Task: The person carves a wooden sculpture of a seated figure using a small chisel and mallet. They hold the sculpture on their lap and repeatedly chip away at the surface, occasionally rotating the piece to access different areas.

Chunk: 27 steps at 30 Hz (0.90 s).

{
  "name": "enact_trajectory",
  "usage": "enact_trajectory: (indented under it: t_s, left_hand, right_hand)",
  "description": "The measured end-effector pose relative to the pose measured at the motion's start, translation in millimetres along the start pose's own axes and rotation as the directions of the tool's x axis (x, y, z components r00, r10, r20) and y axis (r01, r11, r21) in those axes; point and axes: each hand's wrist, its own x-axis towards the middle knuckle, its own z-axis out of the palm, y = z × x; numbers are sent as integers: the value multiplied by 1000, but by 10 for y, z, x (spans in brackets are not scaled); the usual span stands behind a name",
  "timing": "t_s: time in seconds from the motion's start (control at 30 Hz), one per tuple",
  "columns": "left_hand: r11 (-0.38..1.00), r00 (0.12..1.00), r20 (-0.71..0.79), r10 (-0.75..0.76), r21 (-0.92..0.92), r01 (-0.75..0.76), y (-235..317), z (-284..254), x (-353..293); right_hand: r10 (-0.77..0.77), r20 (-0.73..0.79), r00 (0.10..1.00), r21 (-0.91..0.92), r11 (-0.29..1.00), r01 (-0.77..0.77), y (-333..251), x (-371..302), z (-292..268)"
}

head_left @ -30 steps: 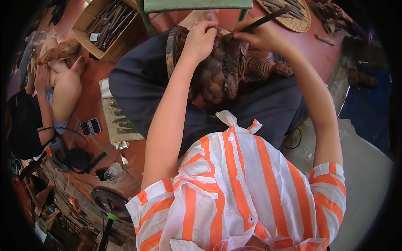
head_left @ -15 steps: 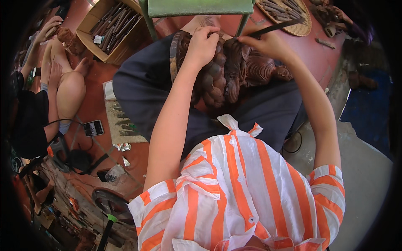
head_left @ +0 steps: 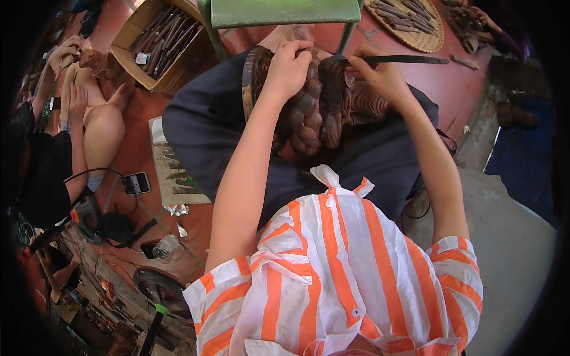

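A dark brown wood carving (head_left: 306, 113), with rounded lumps and a part covered in wavy grooves, rests in my lap between my crossed legs. My left hand (head_left: 290, 66) is closed over its far upper part, fingers bent down and tips partly hidden. My right hand (head_left: 377, 72) pinches a long, thin, dark file-like tool (head_left: 418, 59) between thumb and fingers. One end of the tool reaches the carving's top; the other points out to the right, nearly level.
Ahead stands a green stool (head_left: 285, 15). A cardboard box (head_left: 127, 65) of carving tools sits far left, a woven tray (head_left: 436, 41) with more tools far right. At left are a seated person (head_left: 74, 130), a phone (head_left: 136, 183) and a mat (head_left: 169, 172) with metal pieces.
The tool in my right hand has swung from slanting up rightward to nearly level. My right hand and forearm have shifted slightly inward and down; my left hand stays on the carving.
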Motion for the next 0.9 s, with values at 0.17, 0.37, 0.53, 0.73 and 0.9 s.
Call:
enact_trajectory:
  t_s: [0.17,0.37,0.53,0.73,0.9]
  left_hand:
    - [1000,1000,16,4,-4,-3,-63,-13,23]
    - [999,999,3,31,15,-31,-76,-12,23]
    - [999,999,9,34,-1,-34,-35,6,35]
    - [999,999,3,37,0,-37,-53,7,18]
    - [999,999,-6,33,1,-33,-35,19,1]
  right_hand:
    - [3,-18,1000,-344,939,-9,-220,59,53]
    - [111,99,989,-461,886,-53,-424,130,37]
    - [276,33,961,-172,948,-267,-320,185,-95]
    - [42,93,995,-484,875,8,-335,139,-24]
    - [192,87,978,-231,958,-168,-276,168,-85]
